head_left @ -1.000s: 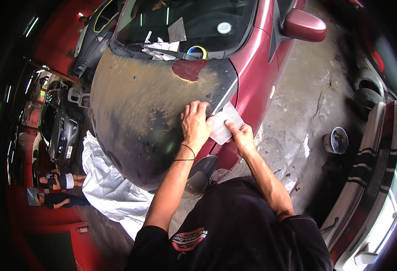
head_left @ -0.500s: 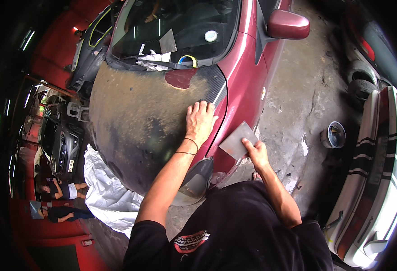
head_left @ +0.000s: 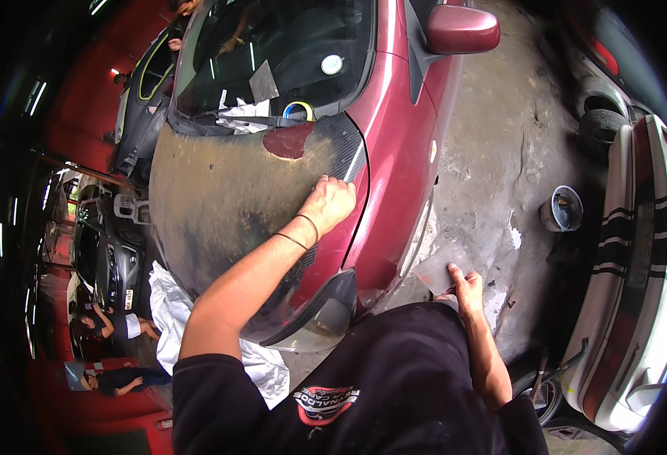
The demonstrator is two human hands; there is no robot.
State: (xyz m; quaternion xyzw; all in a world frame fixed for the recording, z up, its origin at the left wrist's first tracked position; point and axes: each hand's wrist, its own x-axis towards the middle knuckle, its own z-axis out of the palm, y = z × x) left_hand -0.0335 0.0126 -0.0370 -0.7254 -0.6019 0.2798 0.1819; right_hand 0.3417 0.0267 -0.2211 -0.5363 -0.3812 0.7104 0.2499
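Observation:
My left hand point(head_left: 329, 202) rests at the right edge of the car's bonnet point(head_left: 220, 178), its fingers curled in beside a strip of black ribbed film point(head_left: 349, 152). Whatever the fingertips grip, if anything, is hidden. The bonnet is dull, mottled brown and black, with a dark red patch point(head_left: 288, 142) near the windscreen. Off the car's side, my right hand point(head_left: 466, 290) pinches a thin grey square sheet point(head_left: 433, 268), like sandpaper, thumb on top. Below my left wrist sits the headlight point(head_left: 307, 317).
At the windscreen's base lie a roll of tape point(head_left: 299, 111), crumpled white paper point(head_left: 246, 114) and another grey sheet point(head_left: 264, 82). A bucket point(head_left: 561, 209) stands on the floor at right, near a striped bumper point(head_left: 629, 265) and tyres point(head_left: 602, 114). White sheeting point(head_left: 170, 311) lies at left; people stand beyond.
My left hand has gone from lying flat with fingers extended to curled on the bonnet edge. My right hand has moved right and down with the grey sheet, away from the fender.

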